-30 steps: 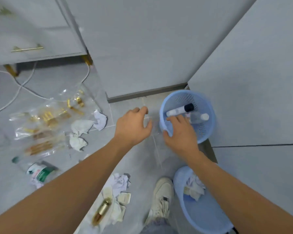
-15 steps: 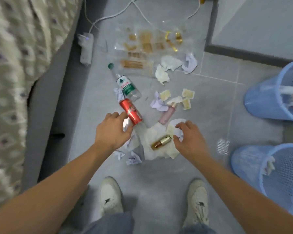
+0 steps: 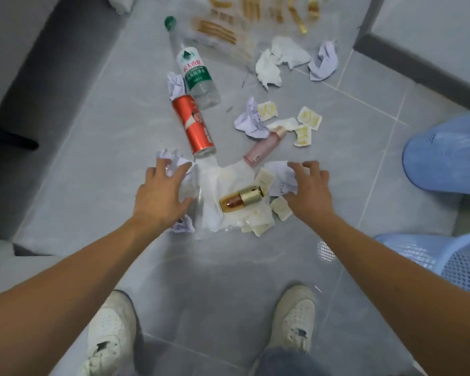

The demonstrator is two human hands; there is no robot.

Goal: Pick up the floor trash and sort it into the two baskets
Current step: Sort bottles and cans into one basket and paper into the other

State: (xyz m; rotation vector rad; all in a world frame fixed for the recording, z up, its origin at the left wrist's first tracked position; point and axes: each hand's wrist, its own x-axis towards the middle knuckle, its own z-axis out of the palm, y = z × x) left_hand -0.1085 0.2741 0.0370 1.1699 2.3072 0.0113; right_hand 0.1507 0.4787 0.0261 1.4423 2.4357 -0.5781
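Observation:
Trash lies scattered on the grey tiles. My left hand [image 3: 160, 194] hovers with spread fingers over a crumpled white paper ball [image 3: 178, 164], just below a red can [image 3: 193, 124]. With its fingers spread, my right hand [image 3: 308, 189] reaches over a crumpled paper [image 3: 278, 176] beside a gold bottle [image 3: 240, 199] on a white tissue [image 3: 220, 183]. A pink bottle [image 3: 265, 147] and a clear water bottle [image 3: 196, 74] lie farther out. Two blue baskets stand at the right, one far [image 3: 445, 153] and one near [image 3: 451, 259].
More crumpled tissues [image 3: 280, 61] and small yellow wrappers [image 3: 308, 120] lie beyond the hands, with a clear plastic pack holding gold pieces [image 3: 255, 17] at the top. A dark furniture base [image 3: 52, 63] runs along the left. My two white shoes [image 3: 111, 332] stand below.
The view swung from the baskets down to the trash pile. Both hands left the far basket and now reach low over the papers around the gold bottle.

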